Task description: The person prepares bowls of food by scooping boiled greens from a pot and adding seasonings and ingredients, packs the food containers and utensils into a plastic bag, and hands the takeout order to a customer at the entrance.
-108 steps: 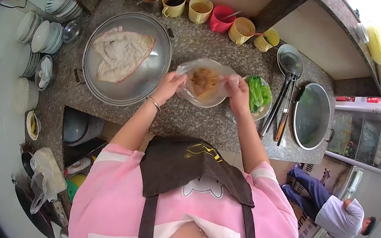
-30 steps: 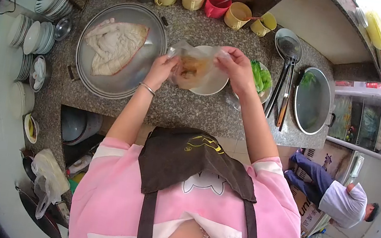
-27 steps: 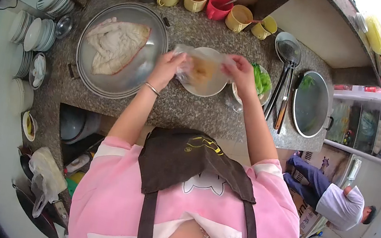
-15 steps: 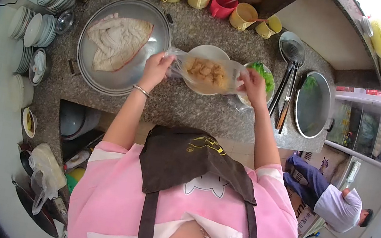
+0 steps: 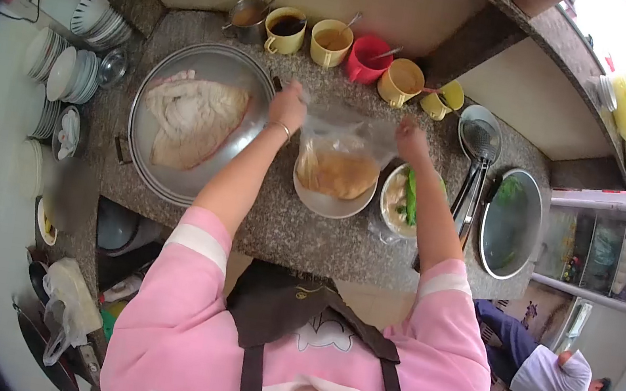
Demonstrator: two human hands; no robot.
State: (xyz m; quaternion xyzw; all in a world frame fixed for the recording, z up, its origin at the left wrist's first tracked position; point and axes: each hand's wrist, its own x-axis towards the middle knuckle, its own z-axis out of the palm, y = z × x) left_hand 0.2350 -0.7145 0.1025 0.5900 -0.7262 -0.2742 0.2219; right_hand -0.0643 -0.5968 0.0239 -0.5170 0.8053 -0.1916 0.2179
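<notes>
A clear plastic bag [image 5: 339,169] with light brown food in its bottom hangs stretched between my hands. My left hand [image 5: 288,106] is closed on the bag's left upper side, near the rim of the big metal tray. My right hand [image 5: 410,139] grips its right upper corner, above the dish of greens. Under the bag is a white bowl [image 5: 334,213], largely covered by it. To the right sits a dish with green leaves [image 5: 410,197] and pale food, partly hidden by my right forearm.
A round metal tray [image 5: 163,182] holds a pale folded cloth-like piece [image 5: 196,119]. Cups, one a red cup [image 5: 368,61], line the back wall. Strainers [image 5: 480,141] and a metal pot [image 5: 511,227] stand right. Stacked plates [image 5: 74,75] are left. A person [image 5: 555,378] is beyond the counter, lower right.
Both hands have moved forward, toward the cups, holding the bag's upper edge. The bag now hangs upright with its food gathered low, where it was stretched sideways before. The view has shifted slightly.
</notes>
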